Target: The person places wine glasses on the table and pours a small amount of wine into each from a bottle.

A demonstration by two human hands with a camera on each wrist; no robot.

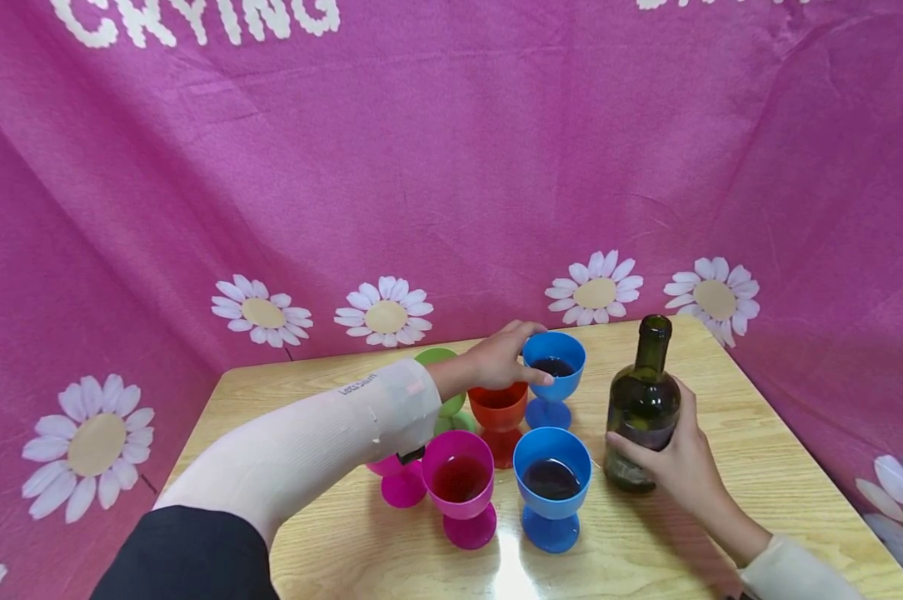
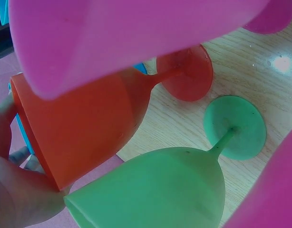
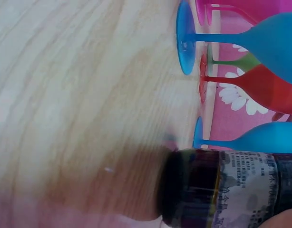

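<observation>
My left hand (image 1: 502, 357) holds the far blue goblet (image 1: 566, 385) by its bowl, thumb on the near side and fingers round the back. Dark liquid lies in that goblet, which stands upright. Under the left hand is an orange-red goblet (image 1: 501, 412), with a green goblet (image 2: 160, 185) beside it, partly hidden by my forearm. My right hand (image 1: 680, 462) grips a dark green glass bottle (image 1: 639, 410) round its lower body. The bottle is upright and uncapped, its printed label (image 3: 246, 185) facing the right wrist camera. Whether its base touches the table I cannot tell.
Nearer me stand another blue goblet (image 1: 552, 492) and a pink goblet (image 1: 459, 483), both with dark liquid. A second pink goblet (image 1: 402, 483) is partly behind my left sleeve. The wooden table (image 1: 766, 467) meets a pink flowered cloth (image 1: 451, 192) at the back and sides.
</observation>
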